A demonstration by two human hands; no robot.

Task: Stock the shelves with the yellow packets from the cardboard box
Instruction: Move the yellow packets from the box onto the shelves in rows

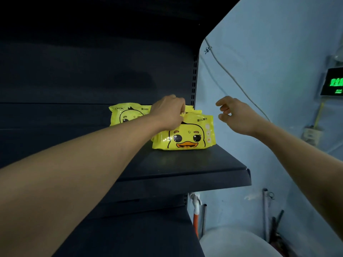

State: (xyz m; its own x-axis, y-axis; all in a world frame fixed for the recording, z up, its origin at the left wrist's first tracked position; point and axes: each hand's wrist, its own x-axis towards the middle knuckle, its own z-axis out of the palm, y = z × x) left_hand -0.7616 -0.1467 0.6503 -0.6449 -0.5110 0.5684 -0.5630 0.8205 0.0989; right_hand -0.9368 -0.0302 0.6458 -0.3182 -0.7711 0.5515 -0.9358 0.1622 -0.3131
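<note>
- Right now my left hand reaches over the dark shelf, fingers curled down onto the top edges of the yellow packets standing there; it seems to pinch the top of one behind the front packet, though my knuckles hide exactly which.
- Those packets stand upright in a row at the right end of the shelf, close to the slotted upright. The front one faces me, a duck face printed on it.
- Another packet stands farther back and to the left, partly hidden by my left forearm.
- My right hand hangs in the air just right of the packets, past the end of the shelf, in front of the blue wall. Its fingers are loosely curled with thumb and forefinger apart, and it holds nothing.
- A pale cable runs slantwise down the wall behind that hand.
- Off to the far right, a dark sign with green glowing characters hangs on the wall.
- A lower shelf shows beneath my left arm.
</note>
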